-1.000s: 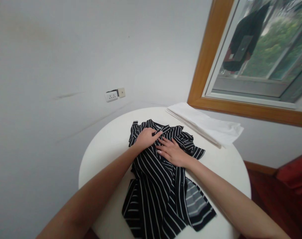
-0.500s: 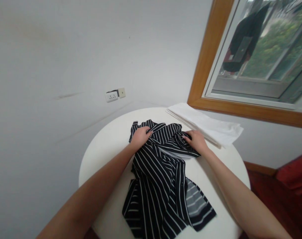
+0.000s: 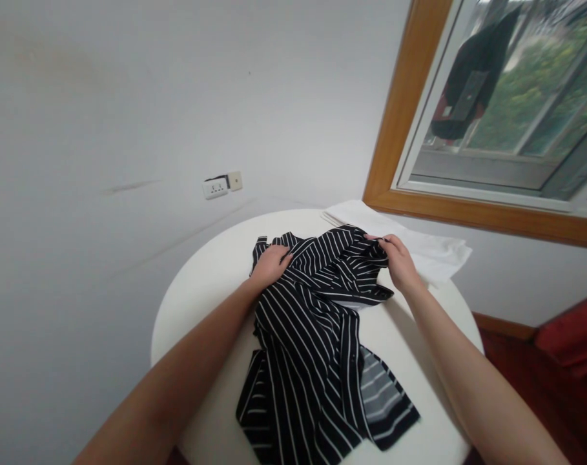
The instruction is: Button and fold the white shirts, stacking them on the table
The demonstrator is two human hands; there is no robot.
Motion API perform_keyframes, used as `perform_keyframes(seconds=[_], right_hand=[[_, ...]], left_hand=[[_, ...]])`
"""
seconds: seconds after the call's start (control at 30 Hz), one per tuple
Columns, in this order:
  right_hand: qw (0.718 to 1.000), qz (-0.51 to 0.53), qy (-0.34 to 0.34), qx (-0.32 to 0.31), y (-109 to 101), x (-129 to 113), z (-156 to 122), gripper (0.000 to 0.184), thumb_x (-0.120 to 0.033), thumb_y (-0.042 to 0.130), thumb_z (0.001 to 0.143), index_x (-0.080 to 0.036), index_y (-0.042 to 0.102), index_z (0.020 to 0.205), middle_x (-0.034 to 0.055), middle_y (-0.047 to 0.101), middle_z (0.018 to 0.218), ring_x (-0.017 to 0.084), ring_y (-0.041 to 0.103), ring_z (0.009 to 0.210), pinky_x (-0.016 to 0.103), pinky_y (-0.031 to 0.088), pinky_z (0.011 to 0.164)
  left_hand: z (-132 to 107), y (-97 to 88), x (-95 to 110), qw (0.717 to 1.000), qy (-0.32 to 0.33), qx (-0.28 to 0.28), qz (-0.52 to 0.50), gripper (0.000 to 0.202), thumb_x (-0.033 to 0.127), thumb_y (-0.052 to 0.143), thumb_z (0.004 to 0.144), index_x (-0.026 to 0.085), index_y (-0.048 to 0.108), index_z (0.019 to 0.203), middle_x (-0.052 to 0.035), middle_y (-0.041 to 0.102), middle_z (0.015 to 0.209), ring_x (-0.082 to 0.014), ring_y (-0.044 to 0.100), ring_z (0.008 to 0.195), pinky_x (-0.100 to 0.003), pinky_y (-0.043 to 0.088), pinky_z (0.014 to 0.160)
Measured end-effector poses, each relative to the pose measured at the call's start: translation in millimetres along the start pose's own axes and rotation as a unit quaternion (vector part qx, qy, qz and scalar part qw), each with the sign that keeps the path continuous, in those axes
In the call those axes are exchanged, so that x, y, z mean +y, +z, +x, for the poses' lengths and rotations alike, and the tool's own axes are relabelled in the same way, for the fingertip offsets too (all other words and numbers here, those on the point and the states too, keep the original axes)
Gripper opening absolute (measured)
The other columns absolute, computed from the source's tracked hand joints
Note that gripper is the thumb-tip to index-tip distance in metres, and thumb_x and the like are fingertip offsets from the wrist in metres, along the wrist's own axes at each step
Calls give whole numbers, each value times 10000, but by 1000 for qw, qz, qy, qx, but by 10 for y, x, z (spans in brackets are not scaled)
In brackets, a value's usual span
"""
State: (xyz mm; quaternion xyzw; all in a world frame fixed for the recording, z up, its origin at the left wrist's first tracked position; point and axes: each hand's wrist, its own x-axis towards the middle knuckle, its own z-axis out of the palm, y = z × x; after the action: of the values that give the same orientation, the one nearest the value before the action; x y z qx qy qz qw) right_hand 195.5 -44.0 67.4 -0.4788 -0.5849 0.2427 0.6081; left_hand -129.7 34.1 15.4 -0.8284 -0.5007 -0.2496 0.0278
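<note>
A black shirt with white stripes (image 3: 303, 342) lies rumpled across the round white table (image 3: 191, 316). Its lower end spreads toward me, and a greyish inner side shows at the lower right. My left hand (image 3: 270, 263) grips the cloth near the far left end, with the fingertips partly hidden in the folds. My right hand (image 3: 396, 256) pinches the shirt's far right part and holds it lifted off the table. Between the two hands the fabric is bunched and slants up to the right.
Folded white cloth (image 3: 433, 252) lies at the table's far right edge, partly behind my right hand. A white wall with a socket (image 3: 216, 188) stands behind the table. The wooden window frame (image 3: 467, 216) is at the right, above a red thing (image 3: 574, 332).
My right hand has risen and moved slightly right and away from me, lifting the shirt's right part off the table. My left hand stays nearly in place.
</note>
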Motion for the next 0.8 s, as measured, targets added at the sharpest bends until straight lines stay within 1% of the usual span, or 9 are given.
perform_keyframes(seconds=[0.1, 0.2, 0.27, 0.33, 0.43, 0.5, 0.63, 0.7, 0.8], right_hand=[[998, 44, 7, 35, 26, 14, 17, 262, -486, 511, 801, -226, 523, 775, 18, 685, 923, 184, 576, 835, 312, 443, 756], [991, 2, -15, 130, -3, 84, 50, 314, -519, 539, 790, -215, 564, 866, 21, 639, 935, 172, 546, 841, 309, 430, 765], [983, -24, -2, 182, -65, 144, 77, 340, -545, 538, 796, -219, 545, 896, -6, 593, 842, 159, 520, 761, 308, 427, 735], [975, -41, 15, 218, -139, 196, 103, 349, -565, 509, 816, -225, 514, 894, -28, 541, 769, 155, 500, 719, 310, 422, 725], [960, -90, -5, 265, -219, 220, 131, 348, -562, 468, 846, -216, 493, 877, -13, 533, 805, 165, 505, 790, 316, 403, 781], [953, -126, -30, 275, -241, 184, 135, 345, -549, 446, 863, -207, 491, 869, 4, 542, 834, 170, 504, 820, 313, 391, 795], [936, -237, -82, 247, -270, 41, 97, 318, -497, 428, 895, -197, 534, 890, 24, 573, 832, 182, 510, 791, 303, 377, 746], [910, -329, -91, 237, -295, -15, 65, 301, -458, 414, 913, -201, 570, 937, 39, 592, 872, 192, 514, 799, 300, 355, 714], [858, -458, -112, 203, -320, -51, 21, 298, -407, 399, 931, -212, 616, 989, 73, 600, 934, 221, 505, 849, 316, 328, 708]], left_hand=[[-5, 20, 17, 999, -30, -31, 25, 383, 356, 369, 949, 160, 620, 1162, -104, 642, 1223, -234, 544, 1167, -387, 371, 1059], [-13, -17, 25, 995, -63, -49, 65, 380, 350, 339, 961, 163, 652, 1064, -109, 671, 1149, -229, 581, 1112, -356, 404, 1020], [-19, -60, 8, 991, -92, -49, 89, 398, 359, 311, 968, 168, 659, 1004, -115, 688, 1082, -237, 611, 1052, -353, 438, 965], [-24, -105, -24, 984, -135, -40, 106, 430, 384, 274, 976, 172, 648, 1008, -125, 697, 1034, -254, 634, 998, -364, 467, 903], [-29, -156, -68, 973, -193, -31, 121, 457, 413, 231, 983, 185, 617, 1071, -123, 706, 990, -265, 655, 940, -364, 484, 836], [-31, -176, -78, 970, -206, -28, 125, 465, 422, 214, 985, 192, 605, 1084, -120, 707, 980, -266, 658, 923, -361, 486, 815], [-37, -196, -50, 971, -202, -17, 128, 481, 434, 195, 985, 193, 606, 1049, -126, 693, 1012, -278, 648, 942, -371, 490, 799], [-41, -201, -30, 970, -206, -11, 129, 488, 443, 190, 983, 194, 604, 1046, -129, 683, 1036, -277, 638, 963, -374, 490, 803], [-47, -201, -16, 968, -215, -6, 127, 500, 466, 191, 977, 198, 608, 1046, -133, 678, 1041, -285, 626, 981, -393, 490, 810]])
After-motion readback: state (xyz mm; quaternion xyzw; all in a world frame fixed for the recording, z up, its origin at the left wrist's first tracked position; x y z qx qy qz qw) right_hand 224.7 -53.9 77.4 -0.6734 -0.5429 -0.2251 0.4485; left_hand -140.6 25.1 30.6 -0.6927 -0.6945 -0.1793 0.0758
